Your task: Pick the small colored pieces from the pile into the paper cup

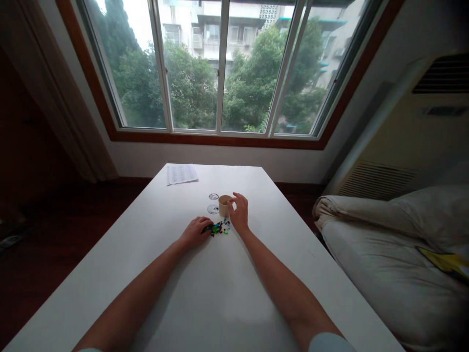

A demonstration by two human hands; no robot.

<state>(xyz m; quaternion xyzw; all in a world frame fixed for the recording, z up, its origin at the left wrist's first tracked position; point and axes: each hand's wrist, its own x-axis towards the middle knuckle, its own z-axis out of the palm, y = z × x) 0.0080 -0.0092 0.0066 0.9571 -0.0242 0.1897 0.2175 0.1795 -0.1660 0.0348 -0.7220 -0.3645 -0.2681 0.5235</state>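
Small glossy pieces [220,228], mostly green, blue and dark with a few red ones, lie in a loose pile on the white table [220,278]. My left hand [196,231] rests palm down at the left side of this pile, fingers loosely spread and touching its edge. A tan cup [223,207] stands upright just behind the pile. At the cup's right rim is my right hand [239,212], its thumb and forefinger bent together in a pinch. Whatever those fingertips hold is too small to make out. The cup's inside is mostly hidden.
Left of the cup are two clear round lids or dishes, a smaller one [213,196] behind a larger one [213,209]. Printed sheets [182,174] lie at the far left table corner. A covered couch [370,259] flanks the table's right side, below a wide window [220,88].
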